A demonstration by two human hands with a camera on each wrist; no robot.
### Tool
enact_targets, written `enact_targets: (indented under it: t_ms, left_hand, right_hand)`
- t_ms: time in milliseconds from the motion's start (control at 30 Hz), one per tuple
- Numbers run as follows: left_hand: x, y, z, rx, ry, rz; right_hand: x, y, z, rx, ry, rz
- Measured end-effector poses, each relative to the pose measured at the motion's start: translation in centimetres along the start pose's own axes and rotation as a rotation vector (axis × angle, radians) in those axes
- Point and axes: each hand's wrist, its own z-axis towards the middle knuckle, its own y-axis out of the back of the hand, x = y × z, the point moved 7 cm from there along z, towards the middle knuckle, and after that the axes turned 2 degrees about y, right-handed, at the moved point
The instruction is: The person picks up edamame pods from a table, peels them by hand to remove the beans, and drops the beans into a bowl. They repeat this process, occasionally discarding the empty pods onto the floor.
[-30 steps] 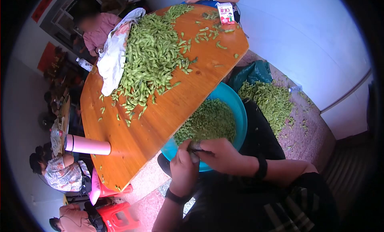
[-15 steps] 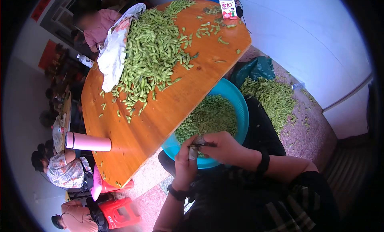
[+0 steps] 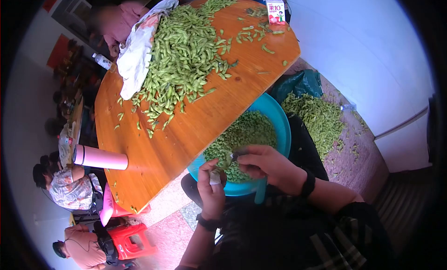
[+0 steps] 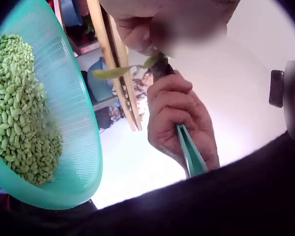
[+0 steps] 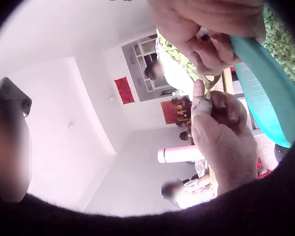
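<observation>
Partly, the left hand [image 3: 212, 193] hides the pod [image 4: 109, 73] it pinches.

The person's left forearm [image 3: 196, 247] reaches forward, while the right forearm [image 3: 336, 196] slants in from the right, so the hands come close together in front of the body. The left hand [image 3: 212, 190] is raised, its fingers curled in a pinch and its thumb [image 3: 214, 177] wrapped in white. The right hand [image 3: 275, 168] points leftward with bent fingers in a grip, fingertips near the left ones. Dark bands circle the left wrist [image 3: 209, 223] and the right wrist [image 3: 308, 183].
</observation>
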Motion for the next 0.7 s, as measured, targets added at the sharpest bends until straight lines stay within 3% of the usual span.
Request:
enact_targets:
  t_ms: [167, 400, 567, 633, 700]
  left_hand:
    - [-0.4, 1.9, 0.4, -0.121, 0.070, -0.105]
    - [2.8, -0.8, 0.6, 0.148, 0.290, 0.093]
    - [-0.1, -3.3, 3.2, 0.090, 0.225, 0.112]
    - [-0.4, -4.9, 3.7, 0.205, 0.064, 0.044]
    - [-0.3, -5.4, 4.0, 0.205, 0.056, 0.018]
  right_hand:
    - [1.5, 2.2, 0.7, -0.015, 0.015, 0.047]
    - [3.8, 2.5, 1.2, -0.031, 0.028, -0.074]
    - [4.0, 2.4, 1.2, 0.018, 0.002, -0.161]
    - [3.3, 2.6, 1.3, 0.071, -0.038, -0.166]
    - [3.3, 3.0, 1.1, 0.071, -0.054, -0.177]
